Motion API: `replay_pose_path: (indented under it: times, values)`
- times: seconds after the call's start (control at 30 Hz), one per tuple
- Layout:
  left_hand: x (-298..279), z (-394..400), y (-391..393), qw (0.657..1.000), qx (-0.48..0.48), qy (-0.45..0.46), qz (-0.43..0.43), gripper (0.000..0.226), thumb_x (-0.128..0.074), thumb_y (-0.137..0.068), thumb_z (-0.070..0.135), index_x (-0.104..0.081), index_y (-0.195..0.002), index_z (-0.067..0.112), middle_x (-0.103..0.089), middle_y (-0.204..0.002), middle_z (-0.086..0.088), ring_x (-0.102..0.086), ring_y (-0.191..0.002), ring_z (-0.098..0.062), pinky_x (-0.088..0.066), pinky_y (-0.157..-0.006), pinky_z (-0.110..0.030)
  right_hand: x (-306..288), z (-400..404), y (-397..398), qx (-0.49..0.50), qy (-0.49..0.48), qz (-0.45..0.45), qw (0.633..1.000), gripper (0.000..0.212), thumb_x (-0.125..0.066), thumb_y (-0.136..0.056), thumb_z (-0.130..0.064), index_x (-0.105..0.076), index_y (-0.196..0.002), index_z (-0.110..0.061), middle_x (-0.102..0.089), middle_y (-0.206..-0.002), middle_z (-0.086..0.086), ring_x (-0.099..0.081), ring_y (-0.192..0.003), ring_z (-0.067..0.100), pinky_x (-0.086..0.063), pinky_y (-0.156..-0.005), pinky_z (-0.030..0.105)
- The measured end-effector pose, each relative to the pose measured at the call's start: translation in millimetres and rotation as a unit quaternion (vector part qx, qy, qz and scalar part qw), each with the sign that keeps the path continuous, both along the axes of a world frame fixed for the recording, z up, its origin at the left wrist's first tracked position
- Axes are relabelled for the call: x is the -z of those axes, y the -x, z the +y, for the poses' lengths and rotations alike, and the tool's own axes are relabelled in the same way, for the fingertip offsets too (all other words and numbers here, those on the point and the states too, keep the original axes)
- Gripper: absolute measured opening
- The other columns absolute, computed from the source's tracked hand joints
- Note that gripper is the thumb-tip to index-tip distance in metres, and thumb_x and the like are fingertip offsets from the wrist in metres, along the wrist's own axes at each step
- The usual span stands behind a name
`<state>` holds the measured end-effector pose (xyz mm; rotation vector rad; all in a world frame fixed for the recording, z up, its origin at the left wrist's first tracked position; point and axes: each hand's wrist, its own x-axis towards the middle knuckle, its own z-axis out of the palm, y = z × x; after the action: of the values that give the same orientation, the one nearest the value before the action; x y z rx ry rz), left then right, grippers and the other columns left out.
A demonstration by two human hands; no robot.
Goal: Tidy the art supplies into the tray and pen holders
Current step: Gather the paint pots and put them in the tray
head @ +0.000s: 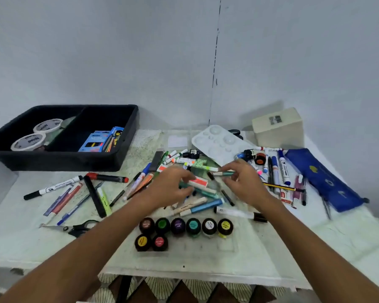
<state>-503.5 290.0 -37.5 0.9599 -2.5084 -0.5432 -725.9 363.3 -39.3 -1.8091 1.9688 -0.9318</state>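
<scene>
Both your forearms come up from the bottom corners of the frame and meet over the pile of pens at centre. Across the desk (pixel 239 259), the largest target is the black divided tray (pixel 59 158) at upper left, holding tape rolls (pixel 38 133) in its left compartment and a blue neon pencil box (pixel 101 138) in its right; it sits well apart from your hands, up and to the left, with only a few loose markers in between. I see no pen holders in view, unless the white box (pixel 278 127) at upper right serves as one; I cannot tell.

Your left hand (pixel 171 189) curls its fingers around a small bundle, a white-and-orange marker (pixel 198 182) with teal pens, long axes running left to right. Your right hand (pixel 243 182) pinches a teal pen (pixel 224 173) at its right end, the pen pointing left toward the other hand, just apart from the bundle.

Your left hand is the nearer to the tray. Along the lower centre, the row of paint pots (pixel 185 226) stands close under both wrists, so lift before you swing.
</scene>
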Motion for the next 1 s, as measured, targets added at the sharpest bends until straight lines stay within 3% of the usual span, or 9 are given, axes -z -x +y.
replay_pose_path:
  times: [0.17,0.37,0.47,0.63,0.73,0.83,0.93,1.0]
  values:
    - [-4.8,-19.8,77.5,0.988,0.099,0.118,-0.033,0.036,-0.065,-0.080,0.010,-0.067,-0.116,0.007,-0.065,-0.110,-0.011,-0.054,-0.102,-0.030,-0.046,-0.085,-0.040,0.7,-20.0,65.6,0.126,0.003,0.029,0.992,0.038,-0.061,-0.084,0.002,-0.064,-0.121,-0.008,-0.055,-0.122,0.012,-0.059,-0.100,0.028,-0.046,-0.090,0.035]
    - [0.7,-46.8,145.7,0.971,0.143,0.159,-0.108,0.054,-0.060,-0.086,0.011,-0.048,-0.139,0.008,-0.043,-0.148,-0.009,-0.043,-0.124,-0.030,-0.041,-0.096,-0.045,4.7,-48.1,93.3,0.115,-0.067,0.039,0.990,0.064,-0.061,-0.085,-0.001,-0.042,-0.144,-0.017,-0.045,-0.146,0.007,-0.045,-0.131,0.026,-0.039,-0.106,0.041]
    - [7.1,-54.8,156.1,0.967,0.157,0.169,-0.112,0.052,-0.057,-0.086,0.007,-0.048,-0.137,0.005,-0.050,-0.142,-0.011,-0.049,-0.118,-0.032,-0.043,-0.091,-0.046,10.0,-57.2,96.0,0.108,-0.061,0.064,0.990,0.057,-0.060,-0.085,0.000,-0.050,-0.139,-0.014,-0.052,-0.141,0.008,-0.048,-0.128,0.027,-0.042,-0.103,0.042]
    - [12.3,-57.6,161.1,0.969,0.156,0.180,-0.066,0.031,-0.053,-0.089,0.006,-0.063,-0.117,-0.002,-0.063,-0.114,-0.018,-0.056,-0.101,-0.035,-0.045,-0.081,-0.048,13.5,-63.0,98.6,0.096,-0.044,0.112,0.988,0.033,-0.061,-0.079,0.003,-0.070,-0.109,-0.010,-0.068,-0.111,0.010,-0.057,-0.106,0.030,-0.049,-0.084,0.045]
    - [10.4,-58.8,163.4,0.973,0.166,0.151,-0.048,0.027,-0.055,-0.089,0.007,-0.064,-0.111,-0.004,-0.063,-0.114,-0.019,-0.057,-0.102,-0.035,-0.046,-0.082,-0.049,15.8,-63.4,102.6,0.104,-0.037,0.097,0.989,0.031,-0.065,-0.079,-0.001,-0.070,-0.107,-0.012,-0.067,-0.107,0.010,-0.056,-0.102,0.029,-0.049,-0.083,0.045]
    - [8.1,-60.8,164.1,0.971,0.182,0.147,-0.042,0.022,-0.055,-0.087,0.006,-0.063,-0.102,-0.008,-0.064,-0.100,-0.023,-0.058,-0.092,-0.037,-0.048,-0.076,-0.050,19.2,-59.4,108.0,0.121,-0.013,0.062,0.991,0.033,-0.069,-0.079,-0.003,-0.068,-0.111,-0.011,-0.066,-0.109,0.009,-0.056,-0.102,0.027,-0.048,-0.087,0.043]
    - [9.5,-64.0,163.0,0.973,0.173,0.150,-0.034,0.039,-0.062,-0.085,0.006,-0.058,-0.123,-0.005,-0.060,-0.103,-0.023,-0.058,-0.089,-0.037,-0.049,-0.076,-0.047,21.2,-54.1,111.3,0.149,0.024,0.022,0.988,0.036,-0.070,-0.077,-0.003,-0.067,-0.112,-0.009,-0.065,-0.110,0.011,-0.058,-0.100,0.026,-0.048,-0.089,0.038]
    - [12.1,-66.5,159.7,0.980,0.151,0.126,-0.008,0.050,-0.064,-0.088,0.010,-0.051,-0.134,-0.003,-0.057,-0.105,-0.023,-0.057,-0.090,-0.036,-0.048,-0.079,-0.042,21.3,-49.5,111.2,0.164,0.049,-0.008,0.985,0.036,-0.072,-0.077,-0.004,-0.067,-0.112,-0.008,-0.065,-0.109,0.010,-0.057,-0.096,0.021,-0.044,-0.084,0.027]
